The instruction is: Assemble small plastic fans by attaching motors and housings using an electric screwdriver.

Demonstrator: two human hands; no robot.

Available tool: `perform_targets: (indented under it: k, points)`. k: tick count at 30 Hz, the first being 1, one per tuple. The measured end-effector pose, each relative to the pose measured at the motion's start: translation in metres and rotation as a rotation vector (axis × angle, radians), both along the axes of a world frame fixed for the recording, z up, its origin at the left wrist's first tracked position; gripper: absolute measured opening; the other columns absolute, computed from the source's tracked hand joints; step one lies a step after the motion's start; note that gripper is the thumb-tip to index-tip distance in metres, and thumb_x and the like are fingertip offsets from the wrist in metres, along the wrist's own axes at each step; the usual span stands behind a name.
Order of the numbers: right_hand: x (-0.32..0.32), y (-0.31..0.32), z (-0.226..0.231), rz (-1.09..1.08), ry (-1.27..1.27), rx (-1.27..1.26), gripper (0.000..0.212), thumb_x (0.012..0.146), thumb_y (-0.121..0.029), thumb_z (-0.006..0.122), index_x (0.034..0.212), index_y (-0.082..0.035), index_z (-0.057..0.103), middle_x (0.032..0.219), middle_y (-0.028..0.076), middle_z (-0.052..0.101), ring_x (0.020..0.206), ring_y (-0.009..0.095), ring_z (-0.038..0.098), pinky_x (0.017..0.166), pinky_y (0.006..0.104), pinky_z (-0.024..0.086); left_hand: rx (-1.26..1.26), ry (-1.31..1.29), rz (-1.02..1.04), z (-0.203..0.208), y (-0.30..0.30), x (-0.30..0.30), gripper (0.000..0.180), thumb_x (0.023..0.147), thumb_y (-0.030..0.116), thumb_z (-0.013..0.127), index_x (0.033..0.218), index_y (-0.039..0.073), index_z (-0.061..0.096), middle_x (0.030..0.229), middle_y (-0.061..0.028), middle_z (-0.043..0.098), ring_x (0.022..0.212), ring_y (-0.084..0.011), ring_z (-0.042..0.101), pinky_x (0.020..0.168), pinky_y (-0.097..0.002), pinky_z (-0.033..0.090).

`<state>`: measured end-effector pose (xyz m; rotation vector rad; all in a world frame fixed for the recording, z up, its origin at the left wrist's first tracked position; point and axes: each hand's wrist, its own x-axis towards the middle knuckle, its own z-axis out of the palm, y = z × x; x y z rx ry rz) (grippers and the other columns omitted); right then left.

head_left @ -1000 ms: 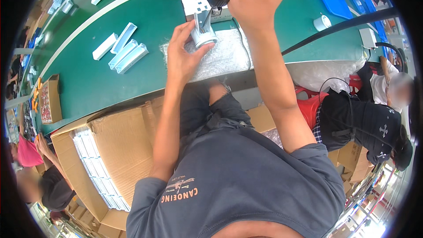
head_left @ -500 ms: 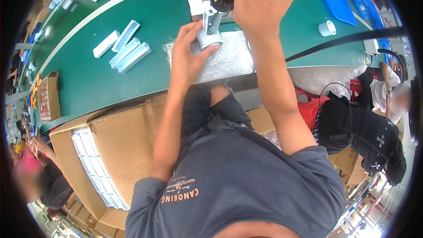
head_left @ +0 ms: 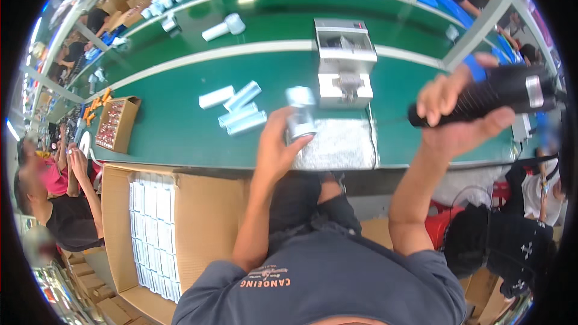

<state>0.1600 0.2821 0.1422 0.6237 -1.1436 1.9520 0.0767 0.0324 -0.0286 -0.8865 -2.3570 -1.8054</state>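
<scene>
My left hand (head_left: 275,147) is closed around a pale grey cylindrical fitting (head_left: 301,121), held upright over the left edge of a sheet of clear bubble wrap (head_left: 340,144). The fitting is blurred, so its details cannot be made out. Off to the right, my right hand (head_left: 457,135) grips a black electric screwdriver (head_left: 503,87), lying nearly level with its thin bit pointing left, apart from the fitting. Several pale blue-white channel-shaped pieces (head_left: 245,119) lie on the green bench left of my left hand.
Behind the bubble wrap stands a grey box-shaped screw feeder (head_left: 346,54). A cylinder-ended fitting (head_left: 232,24) rests on the farther green surface beyond a pale rail. At lower left, a cardboard box (head_left: 208,222) contains stacked white pieces (head_left: 155,222). A small carton (head_left: 128,126) sits near the bench's left end.
The screwdriver, which was above the fitting, has been drawn away to the right in my right hand. My left hand still holds the fitting. The view has shifted, showing more of the bench's far side.
</scene>
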Motion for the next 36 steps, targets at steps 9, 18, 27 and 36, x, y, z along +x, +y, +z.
perform_targets:
  k: [9,18,27,36]
  points:
    - [-0.009,-0.023,-0.068,-0.854,-0.534,0.558,0.073,0.100,-0.009,0.064,0.158,0.006,0.023,0.152,0.025,0.043,0.142,0.034,0.046,0.115,0.0441,0.039,0.057,-0.668,-0.003,0.032,0.033,-0.258,0.071,0.085,0.051,0.081,0.125,-0.005,0.063,0.115,-0.0182,0.068,0.100,-0.0262,0.071,0.085,-0.0356,0.062]
    - [0.092,-0.020,-0.111,-0.299,-0.716,0.406,0.041,0.099,-0.007,0.062,0.138,0.001,0.054,0.113,0.013,0.071,0.097,0.022,0.071,0.087,0.0350,0.056,0.099,-0.671,0.083,0.007,0.024,-0.340,0.087,0.087,0.056,0.078,0.140,-0.008,0.052,0.134,-0.0245,0.060,0.123,-0.0333,0.062,0.107,-0.0429,0.050]
    - [0.124,0.209,-0.188,-1.758,-0.955,0.794,0.061,0.098,-0.027,0.070,0.144,0.008,0.048,0.143,0.028,0.053,0.132,0.040,0.053,0.114,0.0486,0.039,0.352,-0.092,0.265,0.079,-0.046,-0.131,0.034,0.099,0.024,0.069,0.122,-0.001,0.070,0.113,-0.0111,0.072,0.105,-0.0183,0.067,0.095,-0.0315,0.051]
    - [0.090,0.274,-0.206,-1.426,-1.108,0.613,0.080,0.094,-0.046,0.073,0.148,0.004,0.043,0.140,0.028,0.058,0.130,0.040,0.058,0.106,0.0445,0.046,-0.374,0.315,0.325,0.002,-0.074,-0.030,0.045,0.084,0.002,0.074,0.128,0.004,0.066,0.142,-0.0191,0.054,0.133,-0.0398,0.051,0.112,-0.0466,0.039]
